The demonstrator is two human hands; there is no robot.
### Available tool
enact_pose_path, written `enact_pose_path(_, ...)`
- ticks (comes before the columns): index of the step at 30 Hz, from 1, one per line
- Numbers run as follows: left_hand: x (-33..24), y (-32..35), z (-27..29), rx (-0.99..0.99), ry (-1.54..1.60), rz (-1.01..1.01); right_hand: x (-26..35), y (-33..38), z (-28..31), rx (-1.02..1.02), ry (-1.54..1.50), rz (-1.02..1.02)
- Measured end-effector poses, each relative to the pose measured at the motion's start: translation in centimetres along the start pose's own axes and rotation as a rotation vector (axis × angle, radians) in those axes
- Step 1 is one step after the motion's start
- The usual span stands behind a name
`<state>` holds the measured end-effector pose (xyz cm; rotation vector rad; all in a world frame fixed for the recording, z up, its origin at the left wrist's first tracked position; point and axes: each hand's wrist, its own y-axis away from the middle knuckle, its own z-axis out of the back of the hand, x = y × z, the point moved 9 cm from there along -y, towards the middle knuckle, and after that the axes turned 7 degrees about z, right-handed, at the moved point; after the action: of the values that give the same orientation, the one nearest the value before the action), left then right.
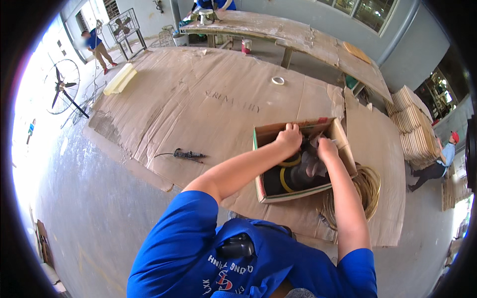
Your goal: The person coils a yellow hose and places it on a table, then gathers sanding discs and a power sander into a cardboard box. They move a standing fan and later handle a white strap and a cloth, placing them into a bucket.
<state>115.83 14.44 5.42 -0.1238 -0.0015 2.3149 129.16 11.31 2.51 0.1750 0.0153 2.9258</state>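
An open cardboard box [262, 185] sits on the cardboard-covered table in front of me. Inside lie dark, rounded things [299, 176] with yellow bands [284, 180]; their kind is unclear. My left hand [289, 139] reaches in by the far wall, its fingers curled; whatever they hold is hidden. Across from it, my right hand [326, 148] is closed at the edge of a crumpled, shiny grey-brown piece [312, 163] that looks like plastic film. Beside the box, partly under my right forearm, lies a coil of yellowish hose [368, 191].
A black corded tool [189, 155] lies left on the cardboard sheet [198, 109]. A tape roll [278, 80] lies beyond the box. Farther off stand a long table [268, 25], stacked cardboard [410, 121] and a fan [62, 85]. Other people [99, 47] stand around the room.
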Motion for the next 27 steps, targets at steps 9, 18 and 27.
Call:
enact_pose_path(9,22.9,9.2,4.8,-0.442,0.791,0.238,-0.5,1.3,0.3,0.035,0.086,0.005)
enact_pose_path(18,38.3,21.6,-15.9,0.373,0.081,0.692,0.9,-0.4,-0.2,0.093,0.406,0.105)
enact_pose_path(27,39.5,23.4,-21.1,0.272,0.220,0.704,1.6,1.1,1.5,0.099,0.327,0.062)
